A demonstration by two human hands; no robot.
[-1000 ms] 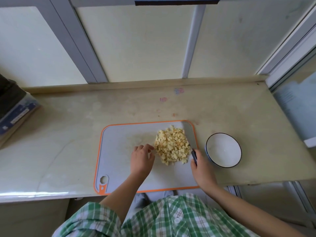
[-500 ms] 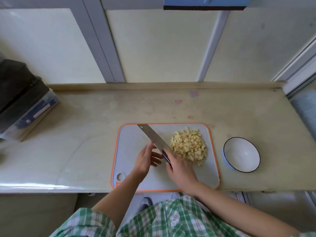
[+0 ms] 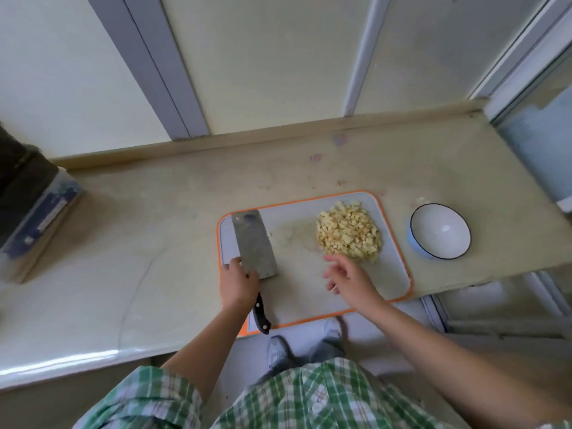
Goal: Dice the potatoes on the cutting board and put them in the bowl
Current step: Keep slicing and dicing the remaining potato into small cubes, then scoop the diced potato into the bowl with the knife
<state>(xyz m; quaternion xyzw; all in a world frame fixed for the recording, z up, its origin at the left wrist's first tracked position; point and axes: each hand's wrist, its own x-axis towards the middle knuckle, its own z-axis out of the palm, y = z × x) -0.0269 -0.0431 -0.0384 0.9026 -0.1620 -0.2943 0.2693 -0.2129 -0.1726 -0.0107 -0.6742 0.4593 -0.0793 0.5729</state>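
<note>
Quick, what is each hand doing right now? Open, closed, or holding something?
Left hand: holds the cleaver where handle meets blade.
Right hand: open, holding nothing, near the diced potatoes.

Small home kitchen. Pale marble-look counter (image 3: 154, 243) with a raised back lip runs along a wall of cream panels (image 3: 272, 57) in grey frames. Near the counter's front edge sits an orange-rimmed cutting board (image 3: 393, 274). A steel cleaver (image 3: 253, 243) lies on the board's left end and a heap of diced potato (image 3: 348, 232) at its far right corner. 1 white dark-rimmed bowl (image 3: 439, 232) stands just beside the board, toward the counter's right end. Glass pane (image 3: 532, 156) at the right.
</note>
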